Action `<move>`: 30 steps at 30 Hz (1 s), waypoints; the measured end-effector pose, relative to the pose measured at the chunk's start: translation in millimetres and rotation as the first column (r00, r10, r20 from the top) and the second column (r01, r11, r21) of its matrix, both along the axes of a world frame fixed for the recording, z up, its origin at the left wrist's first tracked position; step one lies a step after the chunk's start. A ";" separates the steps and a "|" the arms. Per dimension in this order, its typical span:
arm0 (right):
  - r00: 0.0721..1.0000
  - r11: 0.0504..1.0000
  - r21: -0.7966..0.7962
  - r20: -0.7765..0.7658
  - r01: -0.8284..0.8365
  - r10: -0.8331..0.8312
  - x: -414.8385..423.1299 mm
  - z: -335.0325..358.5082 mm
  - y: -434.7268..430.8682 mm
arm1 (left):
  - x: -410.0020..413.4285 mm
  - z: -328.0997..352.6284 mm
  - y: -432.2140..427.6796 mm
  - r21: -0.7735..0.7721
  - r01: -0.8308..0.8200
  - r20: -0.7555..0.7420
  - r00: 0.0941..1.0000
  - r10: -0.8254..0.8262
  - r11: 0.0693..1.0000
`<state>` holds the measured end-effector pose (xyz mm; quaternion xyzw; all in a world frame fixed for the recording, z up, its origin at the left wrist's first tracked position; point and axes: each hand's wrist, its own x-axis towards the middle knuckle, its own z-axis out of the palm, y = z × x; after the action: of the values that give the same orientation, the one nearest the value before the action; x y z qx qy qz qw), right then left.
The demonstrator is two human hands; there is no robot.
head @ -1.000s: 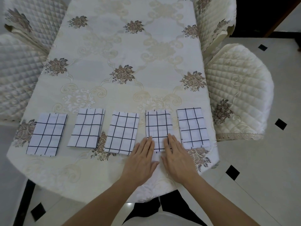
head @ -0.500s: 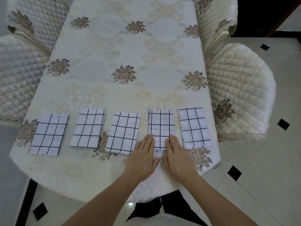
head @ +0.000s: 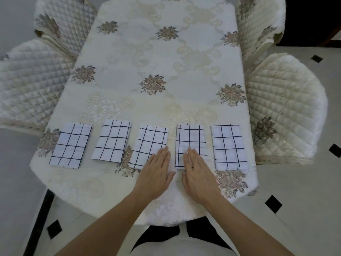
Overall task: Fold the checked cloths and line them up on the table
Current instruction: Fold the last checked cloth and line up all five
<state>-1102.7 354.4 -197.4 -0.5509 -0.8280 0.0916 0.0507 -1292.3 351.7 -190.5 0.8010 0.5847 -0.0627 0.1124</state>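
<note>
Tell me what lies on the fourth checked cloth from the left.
The right hand rests flat on the fourth cloth, fingers straight. Its near right corner is hidden beneath them.

Narrow gaps between cloths (head: 112,140); chairs (head: 284,108) flank table (head: 166,71).

We count five folded white black-checked cloths (head: 71,145) (head: 112,141) (head: 149,145) (head: 191,139) (head: 228,146) across the lower middle, four cream quilted chairs (head: 64,21) (head: 31,85) (head: 258,21) (head: 287,108), one floral-clothed table (head: 166,71), two bare hands (head: 156,172) (head: 198,174).

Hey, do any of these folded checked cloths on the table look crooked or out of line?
Only slightly. The second white, black-checked folded cloth from the left sits a little farther back than the rest of the row, so the near edges do not line up. Nothing looks spilled or damaged.
</note>
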 end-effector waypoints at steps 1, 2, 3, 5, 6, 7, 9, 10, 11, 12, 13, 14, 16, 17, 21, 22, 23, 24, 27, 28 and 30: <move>1.000 1.000 -0.006 -0.006 -0.021 0.021 -9.6 0.4 2.2 | -11.6 1.2 1.1 0.008 -0.005 -0.005 1.000 0.005 1.000; 0.999 0.999 -0.013 -0.007 -0.038 0.038 -19.0 0.5 4.4 | -24.0 2.1 2.2 0.015 -0.009 -0.008 1.000 0.009 1.000; 0.999 0.999 -0.016 -0.005 -0.052 0.052 -28.2 0.3 6.0 | -37.0 2.3 2.2 0.023 -0.010 -0.011 1.000 0.010 1.000; 0.998 0.998 -0.003 0.011 -0.067 0.067 -46.2 0.8 6.8 | -62.1 1.0 0.7 0.040 0.013 -0.012 1.000 -0.012 0.999; 0.997 0.998 0.008 0.021 -0.069 0.069 -55.5 0.8 5.7 | -74.2 -0.3 -0.8 0.042 0.037 -0.008 0.999 -0.037 0.998; 0.997 0.998 0.012 0.032 -0.065 0.065 -64.5 0.4 2.7 | -85.3 -2.0 -3.5 0.040 0.067 -0.001 0.998 -0.067 0.997; 0.998 0.999 0.002 0.045 -0.039 0.039 -81.1 -3.3 -7.7 | -104.8 -6.7 -10.1 0.050 0.135 0.017 0.991 -0.136 0.990; 0.999 1.000 -0.012 0.048 -0.020 0.020 -88.3 -5.3 -12.8 | -112.6 -9.0 -13.6 0.055 0.160 0.023 0.987 -0.162 0.986; 0.999 1.000 -0.027 0.051 -0.002 0.003 -94.3 -7.1 -17.7 | -118.9 -10.2 -17.1 0.058 0.183 0.022 0.983 -0.185 0.981; 0.998 0.999 -0.036 0.056 0.013 -0.011 -99.2 -8.7 -22.9 | -123.9 -10.6 -20.6 0.058 0.205 0.019 0.978 -0.206 0.977; 0.998 0.999 -0.042 0.059 0.024 -0.022 -103.8 -9.7 -28.5 | -128.1 -11.1 -23.8 0.057 0.219 0.017 0.975 -0.220 0.974; 0.998 0.998 -0.049 0.058 0.029 -0.026 -108.4 -10.9 -33.6 | -131.5 -12.0 -26.1 0.052 0.222 0.013 0.975 -0.223 0.974; 0.998 0.997 -0.073 0.057 0.020 -0.016 -115.2 -12.4 -41.5 | -135.5 -13.6 -27.3 0.036 0.198 0.003 0.980 -0.198 0.980; 0.998 0.997 -0.078 0.062 0.012 -0.007 -117.1 -13.4 -44.3 | -136.5 -14.7 -27.2 0.027 0.185 0.000 0.983 -0.185 0.982; 0.997 0.992 -0.123 0.082 0.003 0.007 -120.1 -16.6 -46.5 | -133.4 -16.9 -27.4 -0.022 0.172 0.000 0.985 -0.172 0.985; 0.997 0.991 -0.130 0.078 0.008 0.002 -119.9 -17.4 -44.7 | -131.0 -17.2 -27.3 -0.026 0.163 0.003 0.987 -0.163 0.986; 0.997 0.991 -0.136 0.072 0.013 -0.003 -119.1 -18.6 -42.5 | -128.2 -17.5 -27.1 -0.028 0.150 0.007 0.989 -0.150 0.988; 0.998 0.989 -0.144 0.070 0.018 -0.008 -118.2 -19.7 -39.9 | -125.4 -18.1 -26.4 -0.029 0.135 0.011 0.991 -0.135 0.990; 0.997 0.986 -0.168 0.083 0.015 -0.001 -115.0 -22.4 -33.1 | -119.5 -18.4 -25.1 -0.031 0.105 0.008 0.994 -0.105 0.994; 0.996 0.985 -0.173 0.088 0.007 0.009 -113.7 -22.8 -31.3 | -118.3 -17.7 -24.8 -0.030 0.100 0.002 0.995 -0.100 0.995; 0.996 0.985 -0.171 0.086 0.000 0.015 -111.2 -21.3 -28.0 | -115.8 -15.5 -24.7 -0.024 0.089 0.000 0.996 -0.089 0.996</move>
<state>-1213.9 326.5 -218.7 -0.5535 -0.8206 0.1385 -0.0330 -1408.0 327.0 -206.0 0.8249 0.5475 -0.0751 0.1189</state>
